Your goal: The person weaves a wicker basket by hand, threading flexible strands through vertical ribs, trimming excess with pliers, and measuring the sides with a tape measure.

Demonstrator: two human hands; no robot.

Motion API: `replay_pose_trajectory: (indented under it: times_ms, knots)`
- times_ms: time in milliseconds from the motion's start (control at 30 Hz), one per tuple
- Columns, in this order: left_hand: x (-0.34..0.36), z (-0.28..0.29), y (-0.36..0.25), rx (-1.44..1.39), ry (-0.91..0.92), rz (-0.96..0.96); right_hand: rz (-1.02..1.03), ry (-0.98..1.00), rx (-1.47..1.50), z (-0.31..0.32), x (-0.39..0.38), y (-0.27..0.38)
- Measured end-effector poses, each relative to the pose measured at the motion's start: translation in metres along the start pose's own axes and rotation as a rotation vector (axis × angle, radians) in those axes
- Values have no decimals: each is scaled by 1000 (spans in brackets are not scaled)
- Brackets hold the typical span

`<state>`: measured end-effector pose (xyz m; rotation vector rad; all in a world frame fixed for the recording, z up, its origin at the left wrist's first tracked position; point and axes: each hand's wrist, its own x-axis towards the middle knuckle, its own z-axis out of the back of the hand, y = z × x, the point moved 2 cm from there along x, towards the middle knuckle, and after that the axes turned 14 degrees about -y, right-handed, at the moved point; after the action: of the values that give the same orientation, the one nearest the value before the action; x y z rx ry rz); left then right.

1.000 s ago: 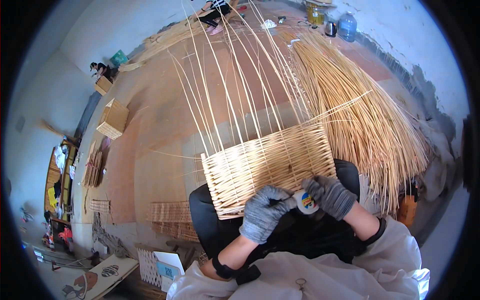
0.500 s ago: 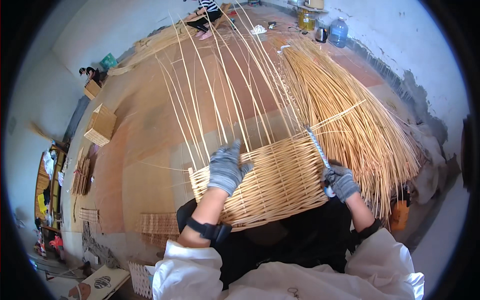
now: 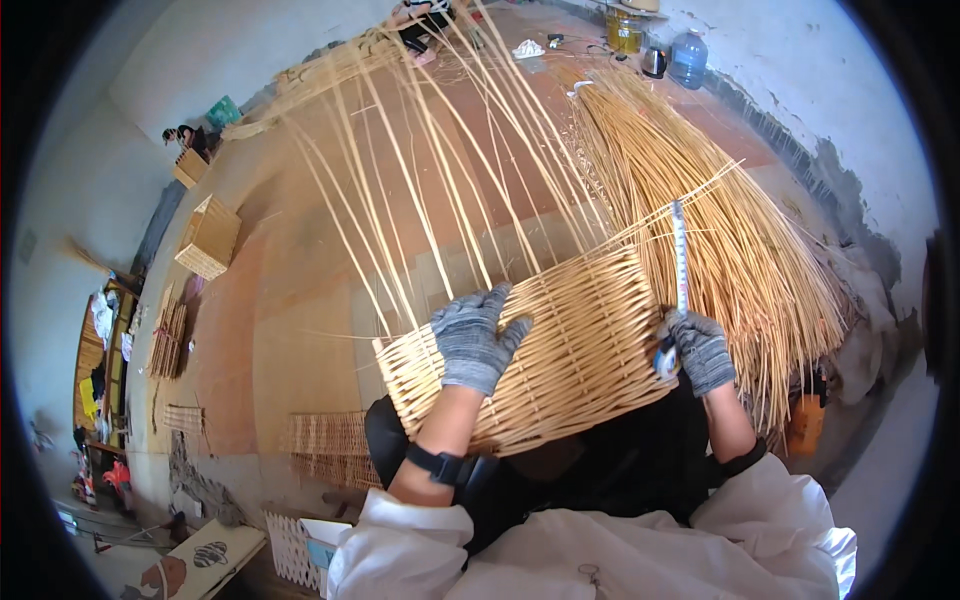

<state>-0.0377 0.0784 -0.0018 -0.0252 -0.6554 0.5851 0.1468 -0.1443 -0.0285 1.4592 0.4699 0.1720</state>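
A woven wicker panel (image 3: 555, 355) lies tilted across my lap on black cloth, with long loose stakes rising from its far edge. My left hand (image 3: 474, 340), in a grey knit glove, rests on the panel's upper left part, fingers apart. At the right end of the panel, my gloved right hand (image 3: 697, 350) is closed on a tape measure (image 3: 665, 358), whose blade (image 3: 682, 255) sticks upward just past the panel's right corner, over the cane behind it.
A big heap of cane (image 3: 740, 270) lies at right. A wicker box (image 3: 205, 240), cane bundles (image 3: 165, 345) and woven pieces (image 3: 330, 445) sit at left. Two co-workers (image 3: 185, 142) (image 3: 420, 25) crouch at the back, near a water jug (image 3: 688, 58) and kettle (image 3: 654, 62).
My left hand has left the tape measure and moved up onto the panel. My right hand has moved right with the tape, whose blade is now pulled out and has swung more upright.
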Motion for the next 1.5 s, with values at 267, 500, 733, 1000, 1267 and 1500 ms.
replay_pose_trajectory:
  times_ms: [267, 500, 733, 1000, 1267, 1500]
  knots:
    - [-6, -17, 45, -375, -305, 132, -564, 604, 190, -86, -51, 42]
    - [2, 6, 45, -11, 75, 180, -924, 744, 170, -142, -85, -17]
    - [0, -7, 52, -29, -40, 12, -938, 611, 322, -106, -159, -71]
    - [3, 2, 41, 57, 59, 33, -535, 491, 158, -107, -160, -70]
    - [1, -2, 44, 30, -1, 30, -747, 511, 250, -111, -162, -66]
    - [-7, 2, 47, -81, -146, -84, -709, 695, 154, -107, -157, -77]
